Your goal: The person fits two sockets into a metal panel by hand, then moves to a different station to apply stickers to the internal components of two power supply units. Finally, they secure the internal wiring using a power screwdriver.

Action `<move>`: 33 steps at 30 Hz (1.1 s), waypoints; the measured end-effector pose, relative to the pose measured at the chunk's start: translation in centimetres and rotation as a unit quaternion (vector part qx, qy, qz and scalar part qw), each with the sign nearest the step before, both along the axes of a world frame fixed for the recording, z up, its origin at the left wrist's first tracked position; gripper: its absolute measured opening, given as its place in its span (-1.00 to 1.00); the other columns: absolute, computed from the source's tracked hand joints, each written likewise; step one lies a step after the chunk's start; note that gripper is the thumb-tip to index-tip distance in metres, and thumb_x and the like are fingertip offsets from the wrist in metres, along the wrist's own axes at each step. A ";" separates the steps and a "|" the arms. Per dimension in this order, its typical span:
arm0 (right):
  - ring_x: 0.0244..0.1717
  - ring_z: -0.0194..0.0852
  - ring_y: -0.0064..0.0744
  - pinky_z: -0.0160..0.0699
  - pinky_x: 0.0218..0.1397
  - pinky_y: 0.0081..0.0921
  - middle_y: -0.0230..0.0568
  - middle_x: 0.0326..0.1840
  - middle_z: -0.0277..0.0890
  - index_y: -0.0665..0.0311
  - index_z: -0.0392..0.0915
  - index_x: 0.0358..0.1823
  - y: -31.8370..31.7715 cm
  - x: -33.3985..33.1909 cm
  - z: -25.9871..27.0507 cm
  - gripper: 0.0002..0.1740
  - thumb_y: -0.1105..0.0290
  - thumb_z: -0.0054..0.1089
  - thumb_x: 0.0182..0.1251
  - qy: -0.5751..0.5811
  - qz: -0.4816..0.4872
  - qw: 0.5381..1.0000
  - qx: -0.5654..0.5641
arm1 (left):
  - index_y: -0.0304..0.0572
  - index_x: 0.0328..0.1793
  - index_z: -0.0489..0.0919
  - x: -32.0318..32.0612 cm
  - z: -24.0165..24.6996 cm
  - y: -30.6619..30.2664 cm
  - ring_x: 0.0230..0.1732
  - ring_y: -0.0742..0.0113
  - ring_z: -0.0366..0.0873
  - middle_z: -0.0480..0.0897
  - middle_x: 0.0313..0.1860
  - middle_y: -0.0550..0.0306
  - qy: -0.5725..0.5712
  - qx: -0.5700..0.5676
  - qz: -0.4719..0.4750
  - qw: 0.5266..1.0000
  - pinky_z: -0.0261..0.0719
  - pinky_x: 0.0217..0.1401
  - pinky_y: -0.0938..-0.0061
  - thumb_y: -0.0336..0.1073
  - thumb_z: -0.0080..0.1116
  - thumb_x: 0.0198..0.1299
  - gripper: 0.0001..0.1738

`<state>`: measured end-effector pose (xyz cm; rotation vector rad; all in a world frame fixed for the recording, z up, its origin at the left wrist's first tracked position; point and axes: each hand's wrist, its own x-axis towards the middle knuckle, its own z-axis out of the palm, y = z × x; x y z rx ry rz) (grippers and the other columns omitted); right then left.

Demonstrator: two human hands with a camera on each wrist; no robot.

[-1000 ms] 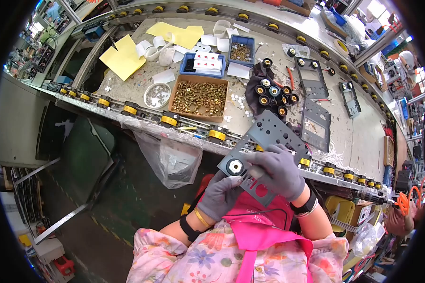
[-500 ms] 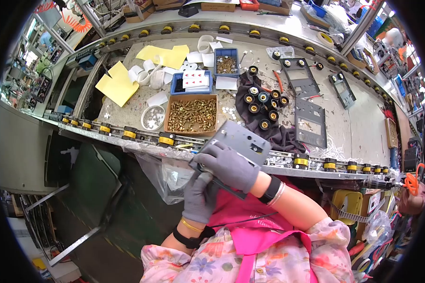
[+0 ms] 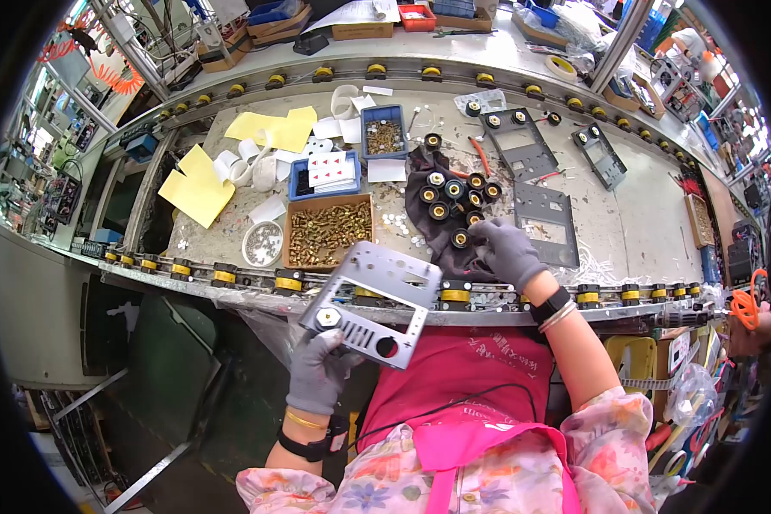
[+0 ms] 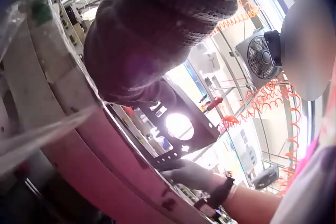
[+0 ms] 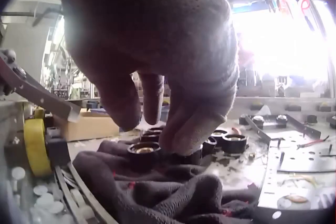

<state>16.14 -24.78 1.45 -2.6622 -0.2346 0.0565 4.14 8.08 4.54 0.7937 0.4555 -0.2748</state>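
My gloved left hand (image 3: 315,373) holds a grey sheet-metal panel (image 3: 407,295) by its lower left corner, out in front of the bench edge. The panel has slots, a rectangular cutout and a round hole; a white hexagonal piece with a dark centre (image 3: 327,319) sits on it near my thumb. In the left wrist view the panel (image 4: 194,124) stands tilted beyond the glove. My right hand (image 3: 510,253) reaches down over several black round parts with brass-coloured centres (image 3: 460,238) on a dark cloth (image 5: 173,198). Its fingers (image 5: 123,108) point down, spread, fingertips right among these parts.
A cardboard box of brass fittings (image 3: 330,231), a round dish (image 3: 263,244) and blue bins (image 3: 384,133) stand left of the cloth. Grey panels (image 3: 544,223) lie at right. A rail with yellow rollers (image 3: 456,295) runs along the bench's front edge.
My right hand has left the panel and moved right and forward to the black round parts. The left hand keeps the panel, now turned with its white hexagonal piece in sight.
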 end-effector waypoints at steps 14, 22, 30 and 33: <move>-0.02 0.50 0.07 0.53 0.05 -0.18 -0.02 -0.01 0.42 0.09 0.50 -0.01 1.4 2.7 -1.9 -0.49 0.60 0.26 -0.10 -0.035 0.039 0.998 0.017 | -0.21 0.14 0.45 1.7 -1.3 -3.8 -0.18 0.15 0.69 0.65 -0.11 0.02 0.104 -0.025 -0.064 0.992 0.72 -0.26 0.30 -0.41 0.03 0.33 -0.73; -0.22 0.53 -0.51 0.59 -0.19 -0.59 -0.29 -0.18 0.48 0.32 0.41 0.16 2.2 -2.7 4.2 -0.45 0.61 0.21 0.05 0.063 -0.068 0.812 0.576 | -0.22 0.19 0.37 -0.5 -0.1 -4.6 -0.09 0.12 0.62 0.59 -0.02 -0.06 0.087 -0.103 -0.020 0.991 0.67 -0.04 0.21 -0.39 -0.05 0.35 -0.70; -0.25 0.54 -0.57 0.56 -0.25 -0.65 -0.26 -0.14 0.53 0.33 0.34 0.26 4.8 -9.5 7.7 -0.37 0.67 0.20 0.08 0.120 -0.008 0.753 0.647 | -0.29 0.27 0.27 -3.3 4.4 -7.1 -0.04 0.34 0.56 0.55 0.06 -0.03 -0.246 0.242 -0.143 0.928 0.61 0.03 0.46 -0.43 0.03 0.33 -0.59; -0.14 0.53 -0.64 0.55 -0.10 -0.66 -0.24 -0.02 0.51 0.30 0.26 0.31 5.0 -10.5 8.0 -0.22 0.65 0.34 -0.03 -0.053 0.067 0.883 0.461 | -0.31 0.29 0.26 -2.3 5.3 -8.4 0.03 0.36 0.53 0.54 0.07 0.00 -0.277 0.227 -0.155 0.921 0.57 0.11 0.45 -0.37 0.01 0.36 -0.58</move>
